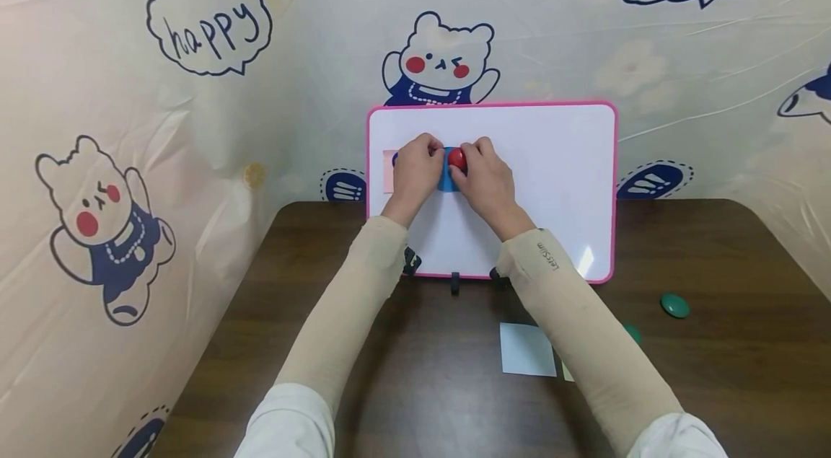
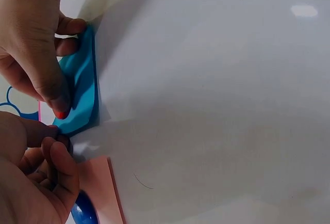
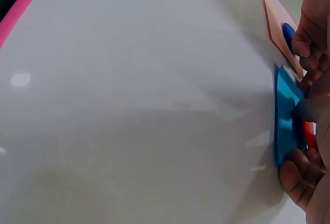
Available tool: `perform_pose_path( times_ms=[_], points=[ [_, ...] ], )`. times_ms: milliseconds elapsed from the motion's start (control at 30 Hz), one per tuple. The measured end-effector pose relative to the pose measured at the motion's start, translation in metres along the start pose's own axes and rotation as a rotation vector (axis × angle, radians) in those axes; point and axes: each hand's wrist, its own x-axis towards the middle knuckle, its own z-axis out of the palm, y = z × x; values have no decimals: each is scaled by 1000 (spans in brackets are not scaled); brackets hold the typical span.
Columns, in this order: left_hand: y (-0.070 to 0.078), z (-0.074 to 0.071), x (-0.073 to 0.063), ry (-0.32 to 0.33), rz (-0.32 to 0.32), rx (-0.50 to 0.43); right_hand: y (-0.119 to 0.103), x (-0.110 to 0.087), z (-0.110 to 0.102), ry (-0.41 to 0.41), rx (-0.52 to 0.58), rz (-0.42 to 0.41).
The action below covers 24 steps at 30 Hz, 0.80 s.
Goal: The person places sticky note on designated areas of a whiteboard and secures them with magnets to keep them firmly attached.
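Observation:
A pink-rimmed whiteboard (image 1: 558, 184) stands upright at the back of the table. Against its upper left part lies a blue sticky note (image 1: 446, 181), also seen in the left wrist view as a bent blue sheet (image 2: 85, 90). My left hand (image 1: 418, 169) pinches the note's upper left corner between thumb and finger. With thumb and fingers, my right hand (image 1: 490, 180) grips a round red magnet (image 1: 458, 157) over the note. To the left, partly behind my left hand, a pink sticky note (image 1: 388, 178) is on the board with a dark blue magnet (image 2: 84, 209) on it.
On the brown table (image 1: 311, 342), a pale blue sticky note (image 1: 527, 350) lies in front of the board. My right forearm partly covers a yellowish note (image 1: 568, 373) and a green magnet (image 1: 632, 333). Another green magnet (image 1: 675, 305) lies farther right. A black stand foot (image 1: 455, 283) juts below the board.

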Motion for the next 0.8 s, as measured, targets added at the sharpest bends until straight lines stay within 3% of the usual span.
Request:
perform_pose_path(
  times_ms=[333, 800],
  points=[
    [-1, 1, -1, 8, 11, -13, 0, 1, 2, 0, -33, -5],
    [0, -4, -4, -8, -20, -12, -1, -2, -1, -1, -30, -21]
  ],
)
